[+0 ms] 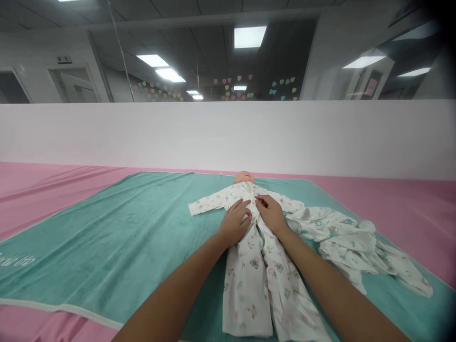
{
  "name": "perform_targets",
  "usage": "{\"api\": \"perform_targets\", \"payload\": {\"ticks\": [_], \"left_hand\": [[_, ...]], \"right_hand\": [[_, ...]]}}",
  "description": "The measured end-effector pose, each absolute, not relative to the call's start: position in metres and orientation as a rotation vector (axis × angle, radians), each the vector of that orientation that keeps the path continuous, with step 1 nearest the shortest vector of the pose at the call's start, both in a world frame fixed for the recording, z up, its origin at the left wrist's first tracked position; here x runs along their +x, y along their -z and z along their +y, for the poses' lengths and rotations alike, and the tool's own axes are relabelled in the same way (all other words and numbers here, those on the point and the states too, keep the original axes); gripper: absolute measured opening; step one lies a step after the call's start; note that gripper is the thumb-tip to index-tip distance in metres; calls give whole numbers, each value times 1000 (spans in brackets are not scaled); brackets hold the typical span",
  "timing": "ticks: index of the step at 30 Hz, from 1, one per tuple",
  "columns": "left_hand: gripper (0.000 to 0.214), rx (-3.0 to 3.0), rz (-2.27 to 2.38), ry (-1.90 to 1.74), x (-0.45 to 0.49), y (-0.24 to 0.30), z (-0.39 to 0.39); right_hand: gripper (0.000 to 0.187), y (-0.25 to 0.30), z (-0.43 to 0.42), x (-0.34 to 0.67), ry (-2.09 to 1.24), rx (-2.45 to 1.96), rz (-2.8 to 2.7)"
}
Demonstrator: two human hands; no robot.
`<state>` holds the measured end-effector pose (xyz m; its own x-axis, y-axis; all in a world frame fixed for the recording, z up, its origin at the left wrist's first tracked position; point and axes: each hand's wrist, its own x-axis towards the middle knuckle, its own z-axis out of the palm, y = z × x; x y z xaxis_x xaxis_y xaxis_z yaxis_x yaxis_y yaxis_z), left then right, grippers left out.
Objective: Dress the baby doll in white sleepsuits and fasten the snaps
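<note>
A baby doll (244,178) lies on its back on a teal blanket (117,237), head pointing away from me. It wears a white printed sleepsuit (256,270) with the sleeves spread out. My left hand (235,221) and my right hand (271,213) rest on the doll's belly, side by side at the front seam. The fingers of both hands curl in and pinch the sleepsuit's cloth at the middle closure.
A second white printed garment (352,242) lies crumpled on the blanket to the right of the doll. The blanket covers a pink surface (409,204). A white low wall (228,137) runs along the far side, with glass above it.
</note>
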<state>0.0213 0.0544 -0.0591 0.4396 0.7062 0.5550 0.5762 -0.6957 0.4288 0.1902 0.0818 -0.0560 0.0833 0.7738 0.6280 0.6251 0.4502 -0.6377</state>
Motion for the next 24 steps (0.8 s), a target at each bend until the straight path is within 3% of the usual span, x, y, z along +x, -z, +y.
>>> {"api": "perform_targets", "payload": {"ticks": [24], "left_hand": [[23,2524,1145,-1100,24,58,56]], "right_hand": [[24,54,82,189,-160,-1274,-1621]]}}
